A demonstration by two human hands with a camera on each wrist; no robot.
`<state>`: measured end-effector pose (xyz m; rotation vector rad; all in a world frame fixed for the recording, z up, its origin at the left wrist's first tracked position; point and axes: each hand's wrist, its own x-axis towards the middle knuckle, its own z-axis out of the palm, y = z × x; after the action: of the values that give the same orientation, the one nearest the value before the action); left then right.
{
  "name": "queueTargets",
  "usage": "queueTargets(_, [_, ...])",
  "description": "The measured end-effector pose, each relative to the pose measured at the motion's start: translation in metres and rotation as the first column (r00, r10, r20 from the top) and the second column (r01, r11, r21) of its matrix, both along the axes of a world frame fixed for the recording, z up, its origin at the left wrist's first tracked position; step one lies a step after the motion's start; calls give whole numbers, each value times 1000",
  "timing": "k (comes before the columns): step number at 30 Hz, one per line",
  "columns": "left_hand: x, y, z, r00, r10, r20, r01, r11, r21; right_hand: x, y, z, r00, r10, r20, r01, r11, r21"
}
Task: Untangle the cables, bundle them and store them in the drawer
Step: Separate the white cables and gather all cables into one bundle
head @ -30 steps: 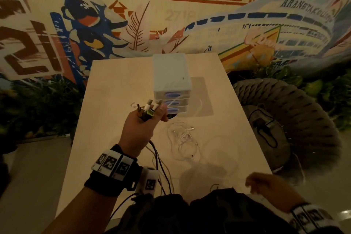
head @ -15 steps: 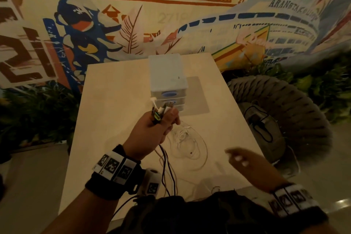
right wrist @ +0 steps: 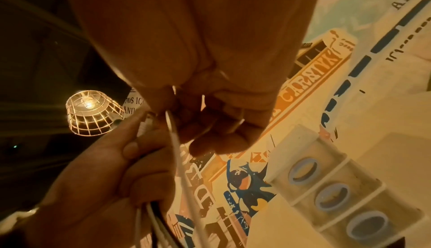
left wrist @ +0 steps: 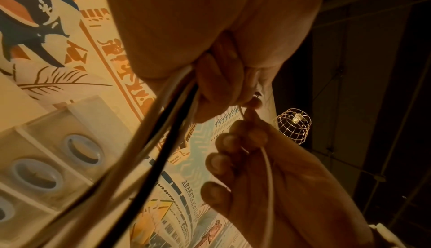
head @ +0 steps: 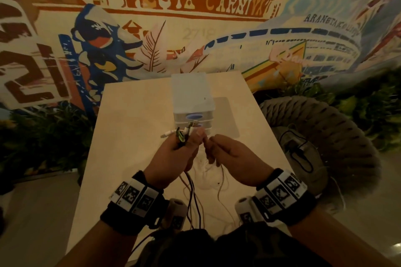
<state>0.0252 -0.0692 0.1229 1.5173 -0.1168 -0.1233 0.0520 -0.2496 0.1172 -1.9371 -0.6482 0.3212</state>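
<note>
Above the table (head: 134,128), my left hand (head: 186,143) grips a bundle of cable ends (head: 184,132) whose plugs stick out towards the drawer unit. Black and white cables (left wrist: 163,122) hang from the fist (left wrist: 219,86) to the tabletop. My right hand (head: 209,147) is close beside it and pinches one thin white cable (right wrist: 179,150) just below the left fingers. That strand (left wrist: 268,169) runs down across the right palm (left wrist: 256,169). A loose white cable loop (head: 208,180) lies on the table under both hands. The white three-drawer unit (head: 193,97) stands just beyond, drawers closed.
A round woven chair (head: 325,136) holding a dark bag stands right of the table. Plants (head: 43,136) line the floor on both sides under the mural wall. A wire-cage lamp (right wrist: 91,111) hangs overhead.
My right hand has risen from the lower right to the left hand and taken hold of a thin white cable. The left hand keeps its bundle in about the same place.
</note>
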Motion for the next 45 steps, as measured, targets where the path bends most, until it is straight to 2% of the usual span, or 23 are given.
queueTargets(3, [0,-4,4,992,-20,128,7,995,96,6,-5,4,997,-68,-30,71,992,105])
queueTargets(5, [3,-5,0,992,-17,121,5,995,97,8,-11,5,996,-87,17,85,992,90])
queueTargets(7, [5,-7,-3,996,29,79,-32,999,39,6,-15,3,994,-80,69,76,995,62])
queueTargets(10, [10,-12,-7,994,112,-15,-113,985,-131,-4,-16,-6,998,-48,50,49,999,-16])
queueTargets(12, [13,-18,-9,991,135,-25,-137,980,-143,-7,-15,-12,998,-17,54,21,996,-88])
queueTargets(20, [25,-32,-26,955,295,-27,-289,948,136,-3,-11,-28,988,-3,157,44,965,-259])
queueTargets(23, [27,-34,-21,968,251,-31,-238,946,221,0,-15,-31,966,88,242,-2,942,-335])
queueTargets(25, [26,-34,-17,984,174,-31,-161,957,241,6,-21,-26,972,87,219,0,929,-371])
queueTargets(27, [23,-34,-11,993,118,-3,-112,953,283,17,-29,-13,977,-38,208,103,944,-312])
queueTargets(29, [21,-34,-7,997,64,39,-73,945,319,26,-35,4,962,-149,229,182,975,-128])
queueTargets(31, [22,-34,-5,999,33,37,-43,946,320,31,-37,21,961,-98,257,104,994,-12])
queueTargets(32, [22,-33,-5,1000,14,27,-21,959,283,31,-34,31,959,-19,282,25,1000,-18])
queueTargets(34, [22,-30,-7,999,-31,38,23,978,208,31,-20,42,929,134,344,-98,988,-119])
queueTargets(36, [21,-30,-6,998,-55,39,46,978,204,33,-2,43,885,209,416,-117,965,-236])
queueTargets(38, [19,-30,-2,999,-25,28,19,978,206,34,10,37,879,186,440,-81,966,-247])
queueTargets(42, [14,-35,14,998,27,65,-39,983,178,35,14,33,952,0,307,-1,1000,3])
queueTargets(45, [15,-32,8,996,92,17,-93,987,133,34,19,30,941,-19,339,-11,996,86])
